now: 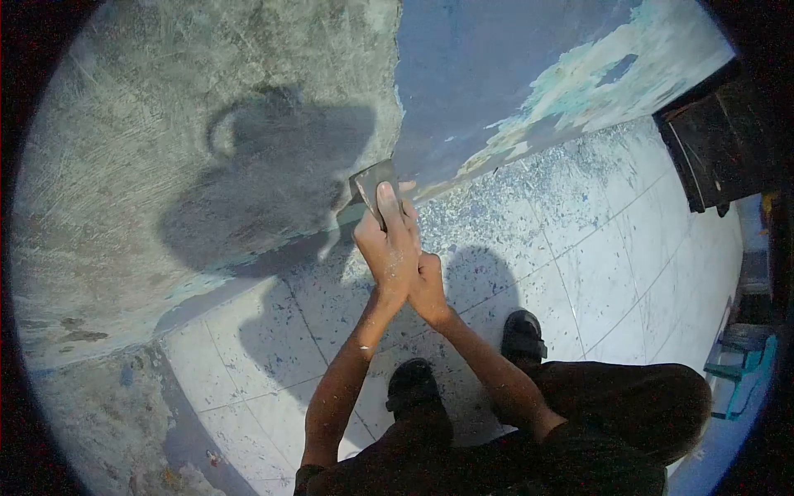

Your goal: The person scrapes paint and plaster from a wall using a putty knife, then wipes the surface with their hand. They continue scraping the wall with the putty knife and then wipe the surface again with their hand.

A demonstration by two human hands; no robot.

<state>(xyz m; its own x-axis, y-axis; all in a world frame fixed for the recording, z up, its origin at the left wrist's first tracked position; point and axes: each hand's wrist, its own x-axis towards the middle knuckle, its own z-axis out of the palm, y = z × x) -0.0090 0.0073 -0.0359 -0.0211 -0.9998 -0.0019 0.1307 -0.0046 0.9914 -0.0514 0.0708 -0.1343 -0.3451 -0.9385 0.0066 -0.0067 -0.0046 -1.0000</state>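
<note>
A flat grey scraper blade [374, 178] lies near the wall's lower edge, where bare grey plaster [165, 107] meets blue paint [463, 74]. My left hand [389, 248] is closed on the scraper, one finger stretched along its face. Right beside it, my right hand [427, 285] presses against the left hand and wrist. Its fingers are partly hidden behind the left hand, and some show near the blade. Pale, dusty skin covers both hands.
Paint flakes litter the white tiled floor [595, 240]. My sandalled feet stand below my arms. A dark box-like object [719, 136] is at the upper right, with a teal plastic item [740, 372] lower down. Shadows fall on the wall and floor.
</note>
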